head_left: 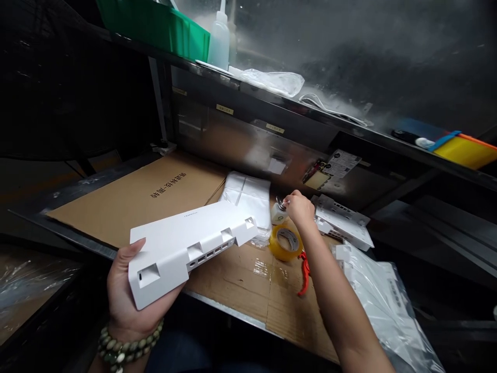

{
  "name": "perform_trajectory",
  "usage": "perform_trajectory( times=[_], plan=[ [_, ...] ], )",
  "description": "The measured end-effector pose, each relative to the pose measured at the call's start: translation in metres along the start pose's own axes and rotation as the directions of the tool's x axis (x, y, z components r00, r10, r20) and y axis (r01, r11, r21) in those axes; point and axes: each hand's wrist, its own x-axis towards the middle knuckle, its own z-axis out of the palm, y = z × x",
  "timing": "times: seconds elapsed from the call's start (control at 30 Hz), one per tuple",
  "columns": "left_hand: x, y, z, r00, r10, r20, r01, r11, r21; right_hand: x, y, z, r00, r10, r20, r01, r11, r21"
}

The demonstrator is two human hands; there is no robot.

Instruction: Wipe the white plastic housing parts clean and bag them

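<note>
My left hand [135, 290] grips one end of a white plastic device housing [186, 243], its thumb on top and its palm underneath. Square recesses and a row of port openings run along the housing's near edge. My right hand [300, 208] reaches across the bench with its fingers pinched at the metal top of a small white bottle [278, 214]. What is between those fingertips is too small to make out. Just in front of the bottle lies a roll of yellowish tape [285, 242]. Beside my right forearm is a red-handled tool [304, 274], partly hidden.
A cardboard sheet [135, 199] covers the bench's left side, beside a stack of clear plastic bags [248, 194]. More white housings [344, 220] and bagged parts [382, 295] lie at right. Above runs a shelf with a green bin [155, 28] and a squeeze bottle [219, 41].
</note>
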Motion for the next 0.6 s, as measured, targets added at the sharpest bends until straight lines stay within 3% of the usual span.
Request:
perform_trajectory(
  times=[0.17, 0.27, 0.33, 0.4, 0.47, 0.5, 0.6],
  plan=[
    [0.003, -0.002, 0.003, 1.000, -0.014, 0.020, 0.015, 0.998, -0.058, -0.002, 0.003, -0.003, 0.999, 0.027, -0.029, -0.025, 0.995, 0.094],
    [0.001, -0.002, 0.009, 0.998, -0.036, 0.045, 0.040, 0.994, -0.098, -0.016, 0.001, -0.013, 0.988, 0.073, -0.137, -0.039, 0.970, 0.240],
    [-0.002, -0.002, 0.015, 0.998, -0.042, 0.040, 0.046, 0.994, -0.098, -0.041, -0.010, -0.022, 0.966, 0.109, -0.234, -0.021, 0.935, 0.353],
    [-0.006, -0.004, 0.020, 0.999, -0.036, 0.031, 0.038, 0.996, -0.082, -0.083, -0.029, -0.031, 0.943, 0.121, -0.311, 0.064, 0.849, 0.524],
    [-0.012, -0.008, 0.025, 1.000, -0.016, 0.012, 0.017, 0.997, -0.075, -0.133, -0.055, -0.037, 0.927, 0.121, -0.355, 0.247, 0.516, 0.820],
    [-0.015, -0.010, 0.027, 1.000, -0.006, 0.002, 0.006, 0.997, -0.074, -0.158, -0.070, -0.039, 0.933, 0.114, -0.341, 0.266, 0.421, 0.867],
    [-0.025, -0.021, 0.031, 1.000, 0.028, -0.012, -0.028, 0.998, -0.057, -0.214, -0.109, -0.037, 0.933, -0.014, -0.360, 0.347, 0.303, 0.888]
  ],
)
